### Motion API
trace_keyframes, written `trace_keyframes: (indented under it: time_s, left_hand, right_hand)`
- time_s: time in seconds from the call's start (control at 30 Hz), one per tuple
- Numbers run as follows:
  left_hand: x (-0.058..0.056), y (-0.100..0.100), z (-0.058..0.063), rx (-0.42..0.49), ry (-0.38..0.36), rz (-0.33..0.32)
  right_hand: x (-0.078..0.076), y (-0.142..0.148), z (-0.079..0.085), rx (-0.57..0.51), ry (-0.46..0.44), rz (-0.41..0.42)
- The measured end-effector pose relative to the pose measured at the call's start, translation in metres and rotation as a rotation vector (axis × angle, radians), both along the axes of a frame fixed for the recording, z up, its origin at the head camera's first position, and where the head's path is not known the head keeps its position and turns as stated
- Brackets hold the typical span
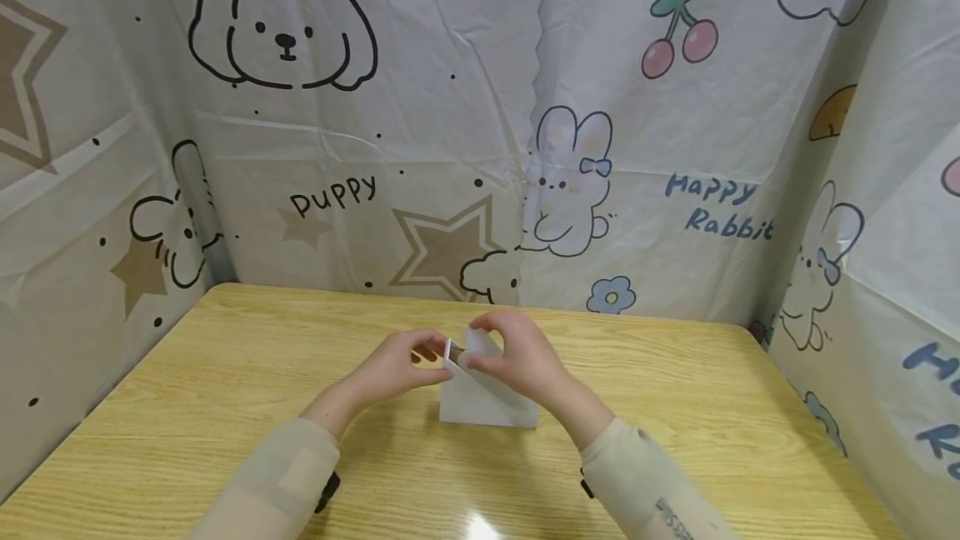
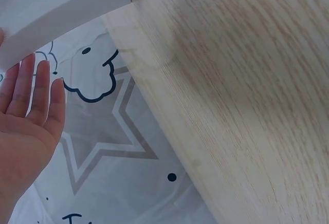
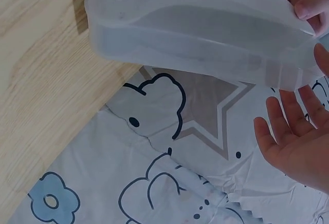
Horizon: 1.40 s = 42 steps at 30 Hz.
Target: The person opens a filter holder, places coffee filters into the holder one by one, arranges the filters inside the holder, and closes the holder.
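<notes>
A white box (image 1: 483,400) with a slanted top stands on the table, its taller end toward the left. My left hand (image 1: 390,367) grips that tall end, thumb on the near side and fingers behind. At the top, my right hand (image 1: 525,357) holds a whitish cover (image 1: 482,342) between thumb and fingers. In the right wrist view this cover (image 3: 195,44) looks like translucent plastic with a rounded end, its other end between the right hand's thumb and fingertips. Something brown (image 1: 456,352) shows in the gap at the box's top; most of it is hidden.
The wood-grain table (image 1: 225,373) reaches back to a printed cloth (image 1: 450,148) with puppies, rabbits and stars. More of this cloth hangs along the left and right sides.
</notes>
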State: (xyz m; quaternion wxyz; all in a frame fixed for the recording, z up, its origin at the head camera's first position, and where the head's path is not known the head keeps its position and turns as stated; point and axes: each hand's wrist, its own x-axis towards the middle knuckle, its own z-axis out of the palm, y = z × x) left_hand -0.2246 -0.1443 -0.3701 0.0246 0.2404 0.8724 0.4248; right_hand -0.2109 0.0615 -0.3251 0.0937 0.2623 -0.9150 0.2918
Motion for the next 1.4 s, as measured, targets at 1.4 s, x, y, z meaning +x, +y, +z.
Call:
trace_keyframes:
  time_s: [1.4]
  left_hand:
    - [0.002,-0.001,-0.007,-0.063,0.005,-0.016]
  right_hand:
    - [-0.001,-0.016,-0.01,0.076,0.006,0.019]
